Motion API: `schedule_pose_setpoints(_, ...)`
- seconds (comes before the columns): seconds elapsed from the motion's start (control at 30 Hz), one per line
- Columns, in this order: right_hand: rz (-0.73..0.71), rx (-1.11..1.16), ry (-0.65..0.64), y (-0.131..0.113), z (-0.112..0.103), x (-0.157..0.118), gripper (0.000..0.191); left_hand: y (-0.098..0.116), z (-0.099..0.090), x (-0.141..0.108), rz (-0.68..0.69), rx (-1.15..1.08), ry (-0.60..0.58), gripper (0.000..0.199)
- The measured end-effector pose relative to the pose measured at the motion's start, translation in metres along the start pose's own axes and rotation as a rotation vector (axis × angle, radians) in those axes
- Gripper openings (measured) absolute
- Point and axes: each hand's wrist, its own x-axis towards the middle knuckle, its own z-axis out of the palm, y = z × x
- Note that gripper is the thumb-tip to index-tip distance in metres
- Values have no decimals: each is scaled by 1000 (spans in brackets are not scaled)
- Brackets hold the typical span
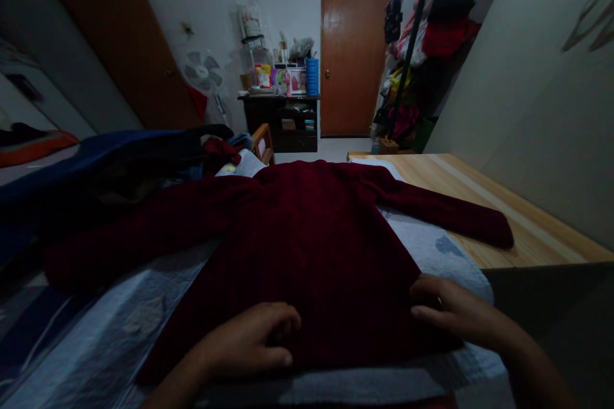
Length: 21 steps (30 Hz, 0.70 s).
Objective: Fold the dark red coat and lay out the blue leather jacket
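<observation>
A dark red long-sleeved garment (311,249) lies spread flat, both sleeves stretched out sideways and its hem toward me. Over its lower middle is my left hand (252,339), fingers loosely bent and thumb apart, with nothing visible between them. My right hand (451,310) is at the garment's right side edge near the hem. Its thumb and bent fingers stand apart, and no cloth shows between them. Whether the fingertips touch the fabric is hard to tell in the dim light. A pale blue cloth (432,249) lies under the garment.
Piled clothes (119,160) lie at the left, partly beside the left sleeve. The right sleeve reaches over a light wooden board (480,204) by the wall. Farther back are a white fan (204,70), a dark cabinet (281,124), a wooden door (355,45) and hanging bags (446,25).
</observation>
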Motion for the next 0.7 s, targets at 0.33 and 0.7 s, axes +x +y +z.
schedule_pose_setpoints(0.33,297,-79,236,1,-25,168,53,-97,-57,94,-406,670,685,61)
schedule_pose_setpoints(0.7,418,142,325,12,-9,227,40,-115,-75,94,-658,562,395,78)
